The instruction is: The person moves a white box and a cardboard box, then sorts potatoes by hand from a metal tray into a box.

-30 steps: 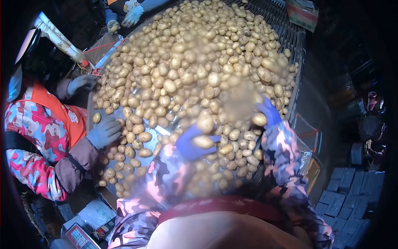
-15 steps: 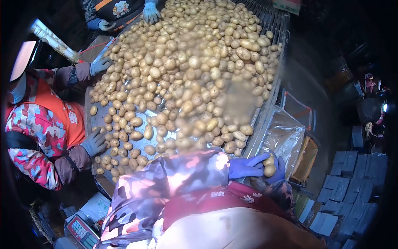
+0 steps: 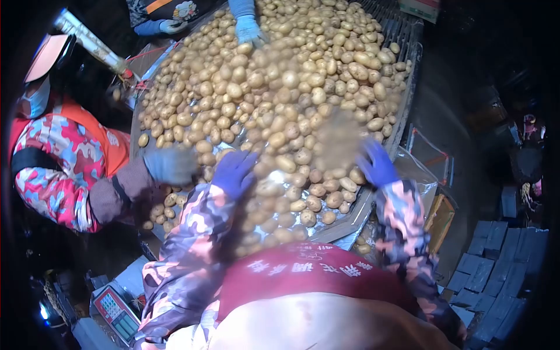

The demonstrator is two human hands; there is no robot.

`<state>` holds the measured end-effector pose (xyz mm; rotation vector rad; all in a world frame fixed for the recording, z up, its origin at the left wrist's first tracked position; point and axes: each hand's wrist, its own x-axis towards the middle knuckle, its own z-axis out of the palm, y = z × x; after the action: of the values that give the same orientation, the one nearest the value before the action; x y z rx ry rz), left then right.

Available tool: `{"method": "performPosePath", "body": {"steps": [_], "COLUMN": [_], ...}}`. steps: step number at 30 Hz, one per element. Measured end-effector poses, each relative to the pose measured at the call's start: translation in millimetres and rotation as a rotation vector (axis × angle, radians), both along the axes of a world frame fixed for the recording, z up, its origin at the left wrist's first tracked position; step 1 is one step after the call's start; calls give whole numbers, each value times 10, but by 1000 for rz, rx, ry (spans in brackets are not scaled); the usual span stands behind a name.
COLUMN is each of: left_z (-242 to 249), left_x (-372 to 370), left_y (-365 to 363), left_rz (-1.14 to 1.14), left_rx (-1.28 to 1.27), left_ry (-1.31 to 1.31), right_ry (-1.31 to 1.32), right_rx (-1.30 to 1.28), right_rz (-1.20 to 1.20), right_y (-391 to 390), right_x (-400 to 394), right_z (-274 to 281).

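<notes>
A large pile of potatoes (image 3: 318, 79) covers the sorting table (image 3: 344, 226) in front of me. My left hand (image 3: 234, 174), in a purple glove, rests on the potatoes near the middle of the table's front part, fingers stretched forward and holding nothing I can see. At the table's right edge my right hand (image 3: 377, 163), also gloved in purple, reaches in beside the potatoes with its fingers apart. Its fingertips lie close to a blurred brown patch that hides some potatoes. Between my hands, several potatoes sit loose on the shiny tabletop.
A co-worker's blurred gloved hand (image 3: 169, 165) is left of mine; another person's glove (image 3: 249, 30) touches the pile at the back. Right of the table stand a plastic-lined box (image 3: 417, 175) and stacked grey boxes (image 3: 496, 262). A scale (image 3: 115, 312) is at lower left.
My hands have parted from the right edge, where they held potatoes. The left moved left onto the pile, the right forward. The co-worker's near hand moved up and right.
</notes>
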<state>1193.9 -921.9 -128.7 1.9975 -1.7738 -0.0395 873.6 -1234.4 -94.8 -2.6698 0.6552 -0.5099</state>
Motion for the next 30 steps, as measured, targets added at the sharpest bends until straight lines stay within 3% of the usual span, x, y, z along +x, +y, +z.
{"method": "performPosePath", "body": {"steps": [1,2,4,6,8,11,12,14,20,24,27,30], "left_z": [-82,-12,5,-88,-163,-376,-391,-468,-523,-490,-443,-476], "left_x": [21,-47,-182,-337,-567,-888,-992,-1078,-972,-896,-867,-870], "left_y": [205,376,738,1139,1469,1838,1853,1887,1694,1649,1574,1571], "left_rz": [16,51,126,208,280,392,405,393,495,485,508,516], "left_rx": [18,68,75,-4,-24,81,131,106,162,156,189,181], "left_ry": [-137,-112,-21,111,115,105,38,12,-2,-9,-59,-77], "right_ry": [23,46,183,262,283,62,-119,516,294,317,385,269], "right_rx": [-38,-75,47,369,412,60,-56,-222,-54,-29,-190,-84], "right_rz": [-11,-20,-132,-211,-190,157,377,46,444,658,728,739], "right_y": [-129,-246,-363,-125,63,160,83,794,1385,1629,1730,1762], "right_x": [254,520,1067,1414,1613,1767,1744,1619,906,297,7,30], "right_z": [-2,-11,150,306,194,-576,-980,-127,-304,-513,-357,-181]}}
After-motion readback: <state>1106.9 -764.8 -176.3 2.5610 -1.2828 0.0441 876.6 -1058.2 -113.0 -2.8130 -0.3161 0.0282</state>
